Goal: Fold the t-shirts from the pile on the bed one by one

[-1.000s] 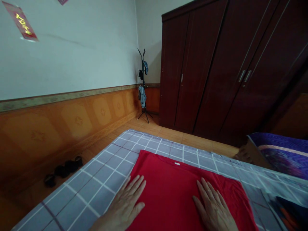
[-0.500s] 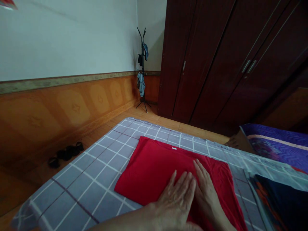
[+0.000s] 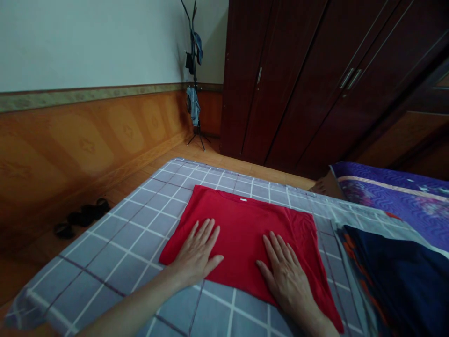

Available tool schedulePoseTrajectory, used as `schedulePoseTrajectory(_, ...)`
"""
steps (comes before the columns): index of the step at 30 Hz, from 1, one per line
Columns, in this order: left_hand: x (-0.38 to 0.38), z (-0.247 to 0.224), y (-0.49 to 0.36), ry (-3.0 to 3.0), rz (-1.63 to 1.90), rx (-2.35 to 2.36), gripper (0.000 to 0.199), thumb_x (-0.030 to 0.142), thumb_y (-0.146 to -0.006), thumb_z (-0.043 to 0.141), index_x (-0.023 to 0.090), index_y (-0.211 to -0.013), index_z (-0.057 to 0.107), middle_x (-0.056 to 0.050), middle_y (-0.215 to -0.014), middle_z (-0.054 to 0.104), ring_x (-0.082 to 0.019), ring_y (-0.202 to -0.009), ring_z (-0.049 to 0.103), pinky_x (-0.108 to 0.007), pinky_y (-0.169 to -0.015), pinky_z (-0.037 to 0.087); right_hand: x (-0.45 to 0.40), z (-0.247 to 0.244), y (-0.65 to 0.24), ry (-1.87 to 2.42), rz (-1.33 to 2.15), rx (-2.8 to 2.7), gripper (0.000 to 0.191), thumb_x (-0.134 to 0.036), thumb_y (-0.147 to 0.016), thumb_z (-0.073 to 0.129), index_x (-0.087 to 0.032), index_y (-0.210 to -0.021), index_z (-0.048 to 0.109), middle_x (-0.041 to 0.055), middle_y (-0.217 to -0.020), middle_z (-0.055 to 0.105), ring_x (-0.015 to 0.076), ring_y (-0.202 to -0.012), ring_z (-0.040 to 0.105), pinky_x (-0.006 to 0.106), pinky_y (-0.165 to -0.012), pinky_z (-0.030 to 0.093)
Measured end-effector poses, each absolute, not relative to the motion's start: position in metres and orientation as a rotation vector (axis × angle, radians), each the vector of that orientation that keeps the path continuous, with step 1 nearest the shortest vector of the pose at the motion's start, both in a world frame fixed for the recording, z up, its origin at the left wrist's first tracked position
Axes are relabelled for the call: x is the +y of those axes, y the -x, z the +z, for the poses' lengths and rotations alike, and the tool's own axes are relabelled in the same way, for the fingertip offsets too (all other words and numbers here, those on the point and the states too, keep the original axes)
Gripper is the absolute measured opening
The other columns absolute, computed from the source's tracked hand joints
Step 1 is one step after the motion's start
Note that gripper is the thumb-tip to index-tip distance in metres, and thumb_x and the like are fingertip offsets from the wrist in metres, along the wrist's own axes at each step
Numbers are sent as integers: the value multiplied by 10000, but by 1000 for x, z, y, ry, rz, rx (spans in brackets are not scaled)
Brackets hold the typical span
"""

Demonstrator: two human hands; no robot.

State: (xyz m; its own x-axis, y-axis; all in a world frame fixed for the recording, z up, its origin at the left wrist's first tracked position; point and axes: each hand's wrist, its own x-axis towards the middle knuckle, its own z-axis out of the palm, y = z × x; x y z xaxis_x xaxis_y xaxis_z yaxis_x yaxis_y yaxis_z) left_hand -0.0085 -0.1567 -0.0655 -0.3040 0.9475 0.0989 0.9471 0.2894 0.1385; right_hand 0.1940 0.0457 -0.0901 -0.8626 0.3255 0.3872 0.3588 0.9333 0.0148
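Head view of a bedroom: a dark red wooden wardrobe point(image 3: 291, 79) filled the far right, and a black coat stand point(image 3: 194, 79) hung with clothes stood in the corner beside it. A pair of dark sandals point(image 3: 82, 216) lay on the tiled floor by the wall. On the right of the bed, purple bedding point(image 3: 389, 187) and a dark blue cloth point(image 3: 389, 276) lay just beside the grey checked sheet point(image 3: 105, 276).

A red T-shirt point(image 3: 242, 220) lay flat on that sheet, its collar pointing away from the person, toward the wardrobe. Its long axis ran across the view, tilting down to the right. The left hand point(image 3: 196, 250) was open, palm down on the shirt's left side, fingers spread. The right hand point(image 3: 286, 281) lay equally open on its right side. Neither hand gripped anything.
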Motion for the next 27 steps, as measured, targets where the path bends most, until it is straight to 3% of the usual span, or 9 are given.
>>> schedulePoseTrajectory(4,-218,-74,42,-1615,143,2769,678,520,-935,304,142,-1482,169,-133,-1524,205,-274,-1404,195,-477,-1128,205,71,-92,-251,677,-152,-2687,636,-531,-927,275,-113,-1393,386,159,-1434,396,315,-1350,296,518,-1041,319)
schedulePoseTrajectory(7,-236,-63,52,-1502,102,2859,686,517,-933,310,118,-1475,183,-150,-1493,290,-277,-1393,233,-492,-1124,207,70,-88,-265,785,-169,-2637,666,-549,-915,267,-86,-1376,396,203,-1420,395,357,-1336,303,554,-1019,320)
schedulePoseTrajectory(13,-158,-29,24,-1896,263,2546,586,445,-959,296,204,-1478,171,-40,-1543,190,-211,-1425,117,-438,-1160,118,16,-71,-209,494,-64,-2695,549,-459,-918,392,-119,-1344,456,162,-1450,370,315,-1346,300,494,-1065,292)
schedulePoseTrajectory(19,-63,-48,30,-1892,181,2431,516,359,-967,276,199,-1458,250,-33,-1531,233,-206,-1421,137,-442,-1157,92,-5,-61,-131,347,-1,-2868,519,-361,-936,390,-102,-1385,408,138,-1444,388,286,-1337,330,453,-1080,279)
schedulePoseTrajectory(24,-74,-59,71,-1707,166,2592,662,567,-924,274,171,-1454,263,-84,-1532,210,-275,-1418,131,-516,-1134,99,47,-65,-133,557,-15,-2869,642,-549,-925,348,-117,-1399,387,141,-1460,361,303,-1359,275,497,-1086,230)
schedulePoseTrajectory(27,-111,-62,101,-1562,170,2697,645,540,-940,223,164,-1464,227,-97,-1534,200,-275,-1414,153,-530,-1117,151,89,-72,-177,831,-101,-2804,620,-515,-944,305,-102,-1399,384,150,-1472,337,299,-1359,273,496,-1076,245)
